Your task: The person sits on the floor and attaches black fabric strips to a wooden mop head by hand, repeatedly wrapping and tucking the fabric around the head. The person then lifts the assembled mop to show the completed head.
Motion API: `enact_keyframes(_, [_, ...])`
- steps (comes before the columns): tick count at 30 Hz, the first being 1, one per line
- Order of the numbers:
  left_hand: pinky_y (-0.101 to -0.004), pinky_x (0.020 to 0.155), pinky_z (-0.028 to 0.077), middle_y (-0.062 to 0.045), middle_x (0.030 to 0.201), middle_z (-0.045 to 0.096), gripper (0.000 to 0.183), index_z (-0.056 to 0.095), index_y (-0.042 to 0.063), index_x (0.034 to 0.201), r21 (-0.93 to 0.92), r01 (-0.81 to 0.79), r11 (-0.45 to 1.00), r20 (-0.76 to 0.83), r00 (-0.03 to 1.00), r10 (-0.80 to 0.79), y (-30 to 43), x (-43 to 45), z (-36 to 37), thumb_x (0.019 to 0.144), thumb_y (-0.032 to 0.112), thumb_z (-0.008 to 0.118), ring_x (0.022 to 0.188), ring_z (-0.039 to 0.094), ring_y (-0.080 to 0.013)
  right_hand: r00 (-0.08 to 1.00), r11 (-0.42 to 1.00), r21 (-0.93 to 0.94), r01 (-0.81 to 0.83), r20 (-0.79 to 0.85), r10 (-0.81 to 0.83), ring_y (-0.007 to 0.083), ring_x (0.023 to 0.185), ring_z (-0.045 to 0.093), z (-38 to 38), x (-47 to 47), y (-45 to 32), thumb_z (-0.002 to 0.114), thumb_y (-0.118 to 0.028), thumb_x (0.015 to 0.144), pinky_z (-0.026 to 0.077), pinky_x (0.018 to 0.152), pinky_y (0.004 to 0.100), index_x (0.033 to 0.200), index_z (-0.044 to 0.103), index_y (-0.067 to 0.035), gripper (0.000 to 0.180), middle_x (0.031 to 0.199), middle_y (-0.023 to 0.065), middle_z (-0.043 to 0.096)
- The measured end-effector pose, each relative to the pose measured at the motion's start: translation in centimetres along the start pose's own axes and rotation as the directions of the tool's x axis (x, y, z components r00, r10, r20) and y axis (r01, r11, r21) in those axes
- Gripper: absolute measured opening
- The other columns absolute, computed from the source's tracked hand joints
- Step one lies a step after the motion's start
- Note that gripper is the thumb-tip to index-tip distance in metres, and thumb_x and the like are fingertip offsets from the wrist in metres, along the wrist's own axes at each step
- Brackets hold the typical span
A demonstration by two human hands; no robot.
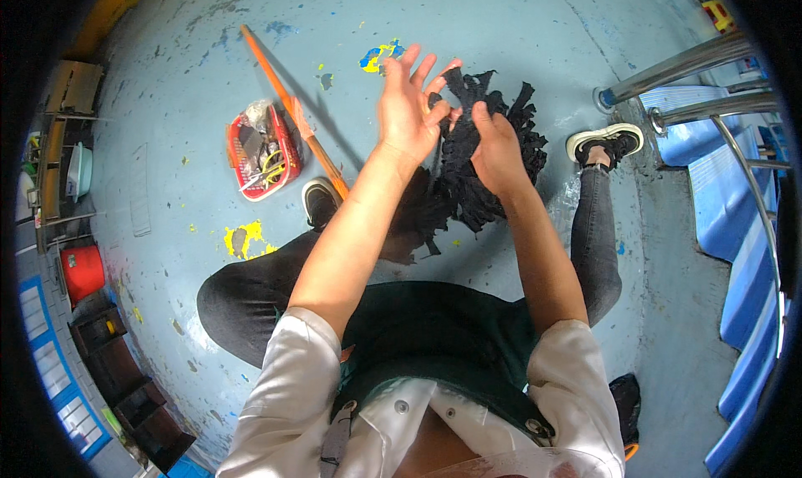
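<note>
My right hand [499,152] grips a thick bundle of torn black cloth strips [473,183], its thumb laid over the top. Close beside it, my left hand [407,115] is raised with its fingers spread. A small black bit shows by its thumb; whether the thumb pinches it I cannot tell. More black strips [413,218] hang or lie below my left forearm. An orange pole [269,65], wrapped partway along, slants down and passes behind that forearm. Whether it joins the strips is hidden.
Left of the pole sits a red plastic basket [294,158] holding yellow-handled scissors [270,168] and a clear plastic bag [258,111]. Metal railings [677,65] and blue steps [720,183] stand at right. Shelving [53,165] and a red container [83,271] line the left. A black bag [624,406] lies lower right.
</note>
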State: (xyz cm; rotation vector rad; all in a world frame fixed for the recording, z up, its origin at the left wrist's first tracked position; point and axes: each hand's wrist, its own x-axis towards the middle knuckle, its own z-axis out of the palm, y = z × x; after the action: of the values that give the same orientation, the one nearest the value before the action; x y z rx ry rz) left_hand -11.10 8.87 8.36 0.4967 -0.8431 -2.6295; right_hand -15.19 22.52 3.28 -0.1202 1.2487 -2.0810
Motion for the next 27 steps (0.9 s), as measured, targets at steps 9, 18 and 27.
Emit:
enact_keyframes(9, [-0.0463,0.1,0.048,-0.014,0.153,0.029,0.05,0.036,0.01,0.147,0.411,-0.243,0.879,0.168,0.967,0.189,2.5,1.9,-3.7,0.101,0.022,0.052,0.139,0.034,-0.028,0.954,0.969,-0.141,-0.205,0.195,0.23,0.0134,0.053,0.047,1.9,-0.5,-4.3,0.05,-0.032,0.102,0.044,0.054,0.03,0.093,0.06,-0.001,0.035,0.072,0.006,0.059])
enact_keyframes(18, [-0.038,0.102,0.043,-0.016,0.117,0.062,0.08,0.05,-0.003,0.126,0.198,0.306,0.931,0.328,0.874,-0.357,-4.3,-3.2,-6.3,0.093,0.069,0.039,0.112,0.06,-0.0239,0.964,0.982,-0.172,-0.079,0.237,0.119,0.0218,0.077,0.066,4.4,1.7,-6.1,0.048,-0.032,0.103,0.056,0.071,0.036,0.109,0.06,0.005,0.039,0.099,0.0169,0.069])
enact_keyframes(27, [-0.0441,0.082,0.055,-0.006,0.068,0.052,0.052,0.053,0.003,0.088,0.217,0.119,0.969,0.249,0.953,-0.173,1.8,0.2,-1.6,0.103,0.05,0.038,0.073,0.06,-0.0247,0.978,0.978,-0.008,-0.208,0.01,0.208,0.0165,0.079,0.062,2.3,4.2,0.0,0.015,-0.069,0.097,0.05,0.082,0.0316,0.126,0.053,0.002,0.086,0.085,0.0083,0.065])
